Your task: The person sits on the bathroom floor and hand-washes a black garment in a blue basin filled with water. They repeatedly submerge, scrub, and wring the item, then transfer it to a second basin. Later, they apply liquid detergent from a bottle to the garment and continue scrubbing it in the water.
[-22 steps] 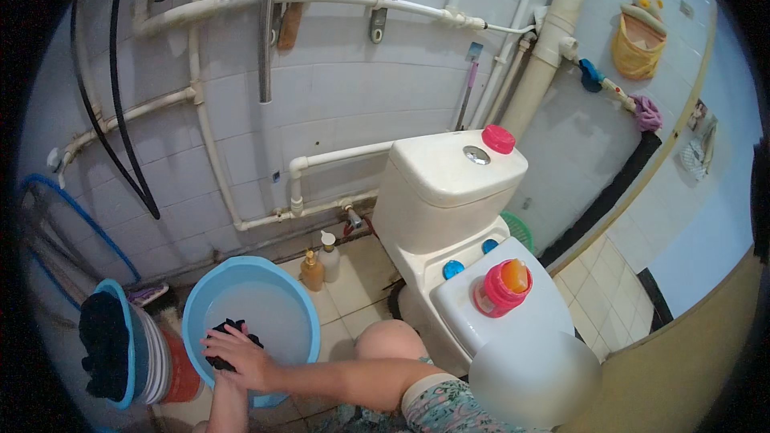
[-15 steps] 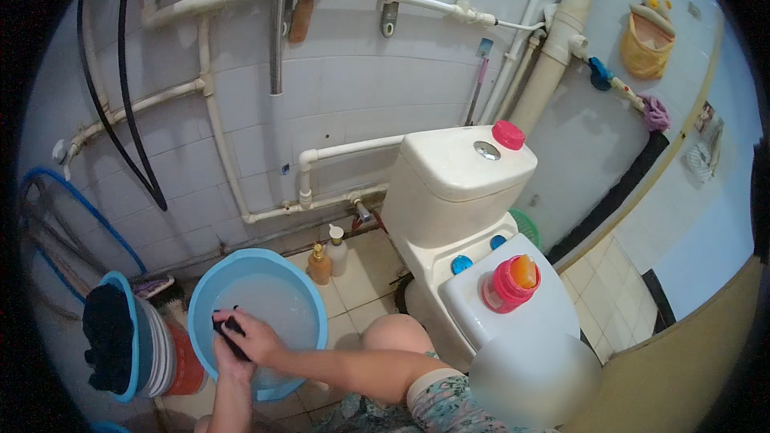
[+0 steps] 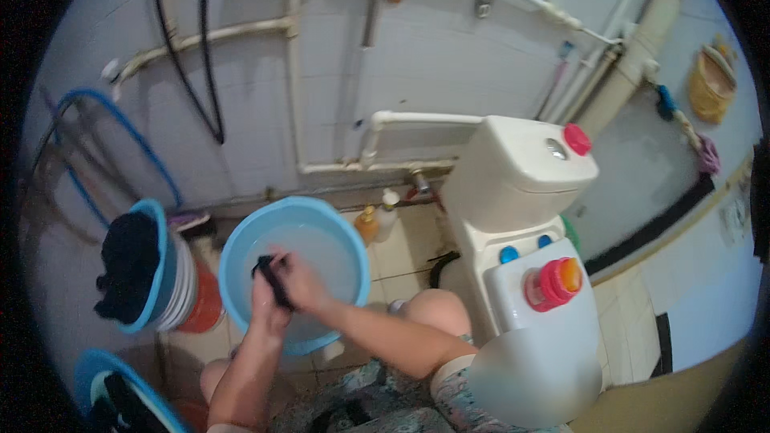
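Note:
Above a light blue basin [image 3: 354, 269] of cloudy water, both my hands are closed on a small wet-looking black cloth [image 3: 274, 282]. My left hand [image 3: 268, 303] supports it from the near left side. Pressed against the cloth from the right, my right hand [image 3: 302, 279] is smeared by motion, so its separate fingers are hard to make out. The cloth is bunched between the two palms, and part of it is hidden. What kind of garment it is, I cannot tell.
Left of the basin, black clothes [image 3: 130, 265] fill a blue tub [image 3: 158, 293] on stacked buckets. Another blue tub [image 3: 90, 369] with dark cloth stands nearer. Two pump bottles [image 3: 377, 220] sit behind the basin. On the right, a toilet [image 3: 513, 164] bears an open pink jar [image 3: 552, 285].
The view has swung left and down, bringing the near blue tub in. My hands still grip the black cloth over the basin; the right hand now blurs with motion and more cloth shows.

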Demonstrator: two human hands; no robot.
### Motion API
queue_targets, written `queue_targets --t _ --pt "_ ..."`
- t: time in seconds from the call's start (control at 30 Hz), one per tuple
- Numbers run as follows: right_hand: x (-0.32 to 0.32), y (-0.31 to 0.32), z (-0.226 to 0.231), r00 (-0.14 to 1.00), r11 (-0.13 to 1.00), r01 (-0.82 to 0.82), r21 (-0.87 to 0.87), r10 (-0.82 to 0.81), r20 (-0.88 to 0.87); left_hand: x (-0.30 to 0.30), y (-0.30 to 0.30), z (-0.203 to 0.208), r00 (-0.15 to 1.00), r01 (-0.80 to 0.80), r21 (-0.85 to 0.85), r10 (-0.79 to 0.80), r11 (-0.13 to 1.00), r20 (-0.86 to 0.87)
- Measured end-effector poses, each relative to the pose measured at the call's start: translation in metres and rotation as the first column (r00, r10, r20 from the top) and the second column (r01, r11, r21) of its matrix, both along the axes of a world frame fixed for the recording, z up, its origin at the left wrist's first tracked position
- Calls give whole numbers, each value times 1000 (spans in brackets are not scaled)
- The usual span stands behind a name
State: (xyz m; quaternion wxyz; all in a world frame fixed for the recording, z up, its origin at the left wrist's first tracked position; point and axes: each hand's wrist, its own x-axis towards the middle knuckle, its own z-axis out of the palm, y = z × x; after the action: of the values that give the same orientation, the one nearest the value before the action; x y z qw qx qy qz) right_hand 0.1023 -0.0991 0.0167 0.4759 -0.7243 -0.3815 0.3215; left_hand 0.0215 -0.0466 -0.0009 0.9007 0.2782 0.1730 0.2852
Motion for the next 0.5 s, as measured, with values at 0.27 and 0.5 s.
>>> queue_targets --t 0.27,0.5 --pt "33 -2 19 858 982 186 -45 -185 -480 -26 23 15 978 -179 -105 165 978 -129" --pt "49 -7 -3 803 986 151 -67 -162 -574 -35 47 3 888 -287 269 361 919 -287"
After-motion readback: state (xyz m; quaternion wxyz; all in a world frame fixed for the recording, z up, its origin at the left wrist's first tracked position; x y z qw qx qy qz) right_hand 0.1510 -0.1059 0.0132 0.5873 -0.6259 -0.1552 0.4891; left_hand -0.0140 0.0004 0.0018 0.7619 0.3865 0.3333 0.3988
